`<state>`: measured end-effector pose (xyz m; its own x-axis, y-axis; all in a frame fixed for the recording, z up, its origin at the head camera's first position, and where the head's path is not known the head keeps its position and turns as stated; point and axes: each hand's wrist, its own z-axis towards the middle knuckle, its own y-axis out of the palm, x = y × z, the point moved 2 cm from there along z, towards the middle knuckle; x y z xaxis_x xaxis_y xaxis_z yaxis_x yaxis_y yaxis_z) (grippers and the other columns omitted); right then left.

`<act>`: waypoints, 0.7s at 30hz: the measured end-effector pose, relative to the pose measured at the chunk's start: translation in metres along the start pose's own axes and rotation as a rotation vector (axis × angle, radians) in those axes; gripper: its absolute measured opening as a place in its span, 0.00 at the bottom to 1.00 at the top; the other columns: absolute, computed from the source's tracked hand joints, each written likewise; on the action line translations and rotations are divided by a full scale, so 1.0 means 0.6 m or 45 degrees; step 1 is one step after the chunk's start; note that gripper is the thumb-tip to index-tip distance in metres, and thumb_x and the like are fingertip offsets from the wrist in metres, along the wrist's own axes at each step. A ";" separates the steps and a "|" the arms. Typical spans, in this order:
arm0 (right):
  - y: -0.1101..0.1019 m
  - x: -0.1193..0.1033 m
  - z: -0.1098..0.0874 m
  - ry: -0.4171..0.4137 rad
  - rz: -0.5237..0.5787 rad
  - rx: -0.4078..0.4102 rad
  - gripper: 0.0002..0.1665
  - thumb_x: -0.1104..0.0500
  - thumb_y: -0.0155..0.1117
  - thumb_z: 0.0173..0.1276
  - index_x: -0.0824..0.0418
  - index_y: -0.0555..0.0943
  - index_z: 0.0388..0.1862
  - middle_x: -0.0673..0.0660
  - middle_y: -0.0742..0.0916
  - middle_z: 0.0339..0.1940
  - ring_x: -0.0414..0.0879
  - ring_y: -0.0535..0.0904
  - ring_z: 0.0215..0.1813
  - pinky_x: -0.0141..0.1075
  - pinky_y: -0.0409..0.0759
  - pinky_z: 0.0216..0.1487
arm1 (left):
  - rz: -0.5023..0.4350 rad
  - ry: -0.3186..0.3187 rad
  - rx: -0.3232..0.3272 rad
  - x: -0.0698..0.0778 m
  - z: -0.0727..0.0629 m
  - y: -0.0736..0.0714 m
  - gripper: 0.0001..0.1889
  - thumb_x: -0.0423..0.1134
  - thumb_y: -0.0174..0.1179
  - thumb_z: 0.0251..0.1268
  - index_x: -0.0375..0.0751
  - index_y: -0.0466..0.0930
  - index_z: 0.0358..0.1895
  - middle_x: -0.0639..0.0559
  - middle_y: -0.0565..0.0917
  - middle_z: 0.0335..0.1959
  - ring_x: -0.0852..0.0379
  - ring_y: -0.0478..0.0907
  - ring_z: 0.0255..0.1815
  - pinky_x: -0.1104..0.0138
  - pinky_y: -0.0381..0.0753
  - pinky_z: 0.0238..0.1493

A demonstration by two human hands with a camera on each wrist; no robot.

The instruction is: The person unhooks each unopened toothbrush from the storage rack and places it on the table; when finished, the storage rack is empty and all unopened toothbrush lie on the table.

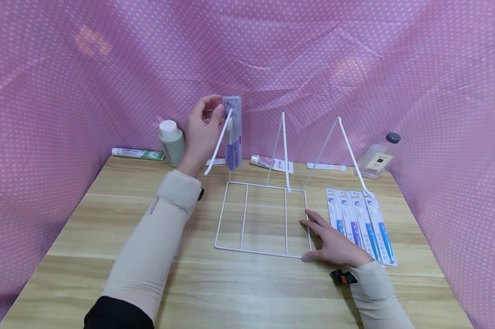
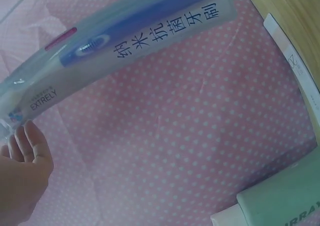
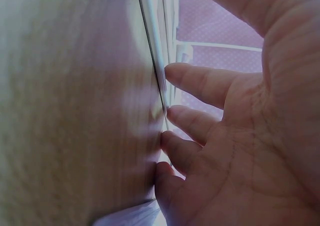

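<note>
A packaged toothbrush (image 1: 236, 146) with a purple-blue handle stands upright at the left sloping arm (image 1: 219, 141) of a white wire rack (image 1: 263, 252). My left hand (image 1: 204, 125) pinches the edge of its pack near the top, fingers curled. From the left wrist, the clear toothbrush pack (image 2: 130, 41) crosses the upper view, and part of the left hand (image 2: 25, 171) shows at its end. On the rack's right base wire, my right hand (image 1: 331, 240) rests with fingers spread; the right wrist view shows the fingertips of the right hand (image 3: 225, 126) against the wire.
Several packaged toothbrushes (image 1: 356, 224) lie side by side right of the rack. Along the back are a green bottle (image 1: 173, 146), a toothpaste tube (image 1: 138, 154), a smaller tube (image 1: 272, 163), a flat white box (image 1: 326, 167) and a clear bottle (image 1: 376, 157) with a dark cap. Pink dotted cloth encloses the table.
</note>
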<state>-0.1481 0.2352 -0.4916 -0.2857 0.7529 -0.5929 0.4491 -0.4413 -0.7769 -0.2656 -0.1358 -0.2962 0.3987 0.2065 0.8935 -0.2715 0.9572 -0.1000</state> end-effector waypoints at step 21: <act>-0.004 -0.006 -0.002 0.000 0.003 -0.009 0.60 0.34 0.82 0.56 0.54 0.68 0.82 0.60 0.53 0.90 0.66 0.48 0.88 0.66 0.58 0.81 | -0.254 -0.119 0.018 -0.004 -0.001 -0.004 0.12 0.33 0.60 0.79 0.38 0.82 0.59 0.54 0.83 0.46 0.57 0.81 0.46 0.69 0.83 0.52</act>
<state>-0.1471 0.2341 -0.4876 -0.2845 0.7520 -0.5946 0.4560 -0.4394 -0.7739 -0.2654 -0.1383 -0.2981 0.3634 -0.0072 0.9316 -0.2079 0.9741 0.0886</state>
